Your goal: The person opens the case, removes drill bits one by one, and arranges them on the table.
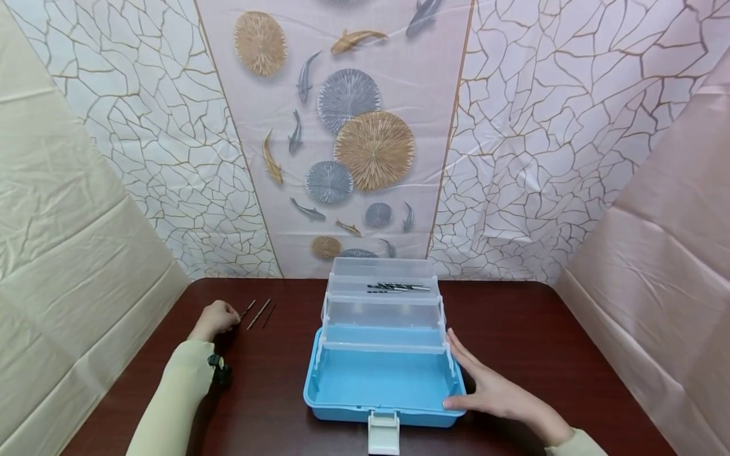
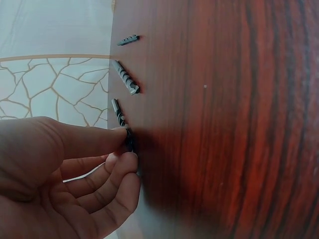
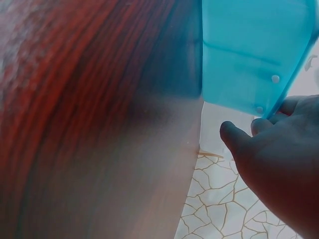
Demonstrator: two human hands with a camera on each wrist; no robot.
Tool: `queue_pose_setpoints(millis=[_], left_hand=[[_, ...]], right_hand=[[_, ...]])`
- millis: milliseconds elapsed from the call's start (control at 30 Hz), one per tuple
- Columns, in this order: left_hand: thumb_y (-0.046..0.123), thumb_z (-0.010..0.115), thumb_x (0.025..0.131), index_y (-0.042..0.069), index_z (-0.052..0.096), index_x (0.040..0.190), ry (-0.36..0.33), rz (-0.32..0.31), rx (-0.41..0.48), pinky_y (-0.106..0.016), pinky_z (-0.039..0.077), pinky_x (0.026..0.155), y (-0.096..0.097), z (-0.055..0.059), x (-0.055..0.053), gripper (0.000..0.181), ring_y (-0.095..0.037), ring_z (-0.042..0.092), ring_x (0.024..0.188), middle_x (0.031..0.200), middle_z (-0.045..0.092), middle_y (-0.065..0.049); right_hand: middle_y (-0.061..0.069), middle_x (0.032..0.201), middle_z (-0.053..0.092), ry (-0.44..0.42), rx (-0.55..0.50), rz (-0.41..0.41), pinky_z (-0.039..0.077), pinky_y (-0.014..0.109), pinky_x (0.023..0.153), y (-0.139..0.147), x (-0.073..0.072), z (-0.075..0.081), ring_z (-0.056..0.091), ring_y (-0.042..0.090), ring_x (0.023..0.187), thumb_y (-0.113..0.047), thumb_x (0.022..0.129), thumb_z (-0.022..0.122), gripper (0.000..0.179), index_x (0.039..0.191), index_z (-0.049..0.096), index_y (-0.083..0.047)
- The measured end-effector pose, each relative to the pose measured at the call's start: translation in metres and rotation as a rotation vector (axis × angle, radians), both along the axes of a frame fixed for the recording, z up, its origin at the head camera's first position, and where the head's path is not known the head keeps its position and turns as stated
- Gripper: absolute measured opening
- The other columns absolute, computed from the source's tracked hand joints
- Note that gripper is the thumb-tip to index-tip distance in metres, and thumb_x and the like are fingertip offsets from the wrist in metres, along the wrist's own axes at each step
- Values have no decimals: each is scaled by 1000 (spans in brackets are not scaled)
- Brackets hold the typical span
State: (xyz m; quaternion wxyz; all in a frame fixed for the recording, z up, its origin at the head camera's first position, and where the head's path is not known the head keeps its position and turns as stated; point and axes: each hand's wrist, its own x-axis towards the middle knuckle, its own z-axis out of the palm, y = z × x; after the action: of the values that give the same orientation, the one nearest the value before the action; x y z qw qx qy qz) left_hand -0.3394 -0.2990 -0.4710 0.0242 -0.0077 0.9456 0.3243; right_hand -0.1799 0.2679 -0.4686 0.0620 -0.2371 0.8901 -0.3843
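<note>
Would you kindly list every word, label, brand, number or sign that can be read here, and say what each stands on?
There is no readable text in any of the views.
The blue box and its white latch show no legible lettering.
Any markings on the drill bits would be too small to read.

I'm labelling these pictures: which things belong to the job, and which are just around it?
Job:
left hand
drill bit it pinches
two loose bits
bits in the tray
blue toolbox
right hand against it

Just around:
patterned backdrop
table
</note>
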Motion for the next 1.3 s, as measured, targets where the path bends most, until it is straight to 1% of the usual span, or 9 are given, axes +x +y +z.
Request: queue_pose_setpoints(millis=[200,300,400,633,733,900,1033,1200,1300], left_hand=[[4,61,82,-5,65,79,2,1,-13,-29,45,51,2,2,1,10,-16,54,56,66,60,-10],[4,62,82,-5,65,79,-1,0,-18,-29,45,51,2,2,0,10,-16,53,55,65,60,-9],[5,62,82,-5,65,80,-9,4,-17,-29,45,51,2,2,0,10,-16,53,55,66,60,-9],[7,63,84,-3,65,80,-17,5,-16,-31,44,51,2,4,0,11,-17,52,54,67,60,-10],[9,63,84,-2,65,80,-12,6,-25,-31,44,52,2,8,1,12,-17,52,55,67,59,-8],[13,63,85,-2,66,81,33,-7,-57,-32,44,52,-1,17,0,16,-17,54,57,67,60,-6],[14,61,87,-2,67,85,45,-8,-58,-32,44,54,-2,22,0,18,-18,55,60,73,62,-8],[16,61,87,-2,68,87,59,-16,-45,-32,45,56,8,28,-4,18,-17,56,63,76,63,-8],[16,62,88,-1,67,88,74,-27,-49,-32,46,56,18,34,-9,18,-17,56,63,76,63,-7]], right_hand=[[1,155,-5,-15,-4,1,22,46,104,-1,0,1,4,25,138,-35,76,76,104,150,6,-17],[1,155,-6,-27,-23,6,20,56,101,-1,-1,0,3,27,137,-34,76,76,104,150,5,-17],[1,154,-7,-32,-39,12,18,60,100,-1,-1,0,3,29,137,-34,76,76,105,150,5,-16],[0,154,-7,-29,-43,10,17,60,100,0,-1,-1,3,29,137,-35,75,77,106,150,5,-17],[0,154,-7,-24,-40,9,18,60,100,0,-1,-1,3,30,137,-36,75,77,106,150,5,-17],[3,155,-6,-14,-31,5,19,59,100,-1,-1,-2,4,29,137,-36,75,77,105,150,5,-15],[5,155,-4,-7,-11,-1,21,53,102,-1,0,-1,5,27,137,-36,76,76,105,150,6,-15],[2,155,-5,-8,-13,0,22,49,103,-1,1,1,5,26,137,-36,75,76,105,150,6,-15],[1,155,-5,-17,-18,3,21,51,103,-1,1,0,4,27,137,-35,76,76,104,150,6,-15]])
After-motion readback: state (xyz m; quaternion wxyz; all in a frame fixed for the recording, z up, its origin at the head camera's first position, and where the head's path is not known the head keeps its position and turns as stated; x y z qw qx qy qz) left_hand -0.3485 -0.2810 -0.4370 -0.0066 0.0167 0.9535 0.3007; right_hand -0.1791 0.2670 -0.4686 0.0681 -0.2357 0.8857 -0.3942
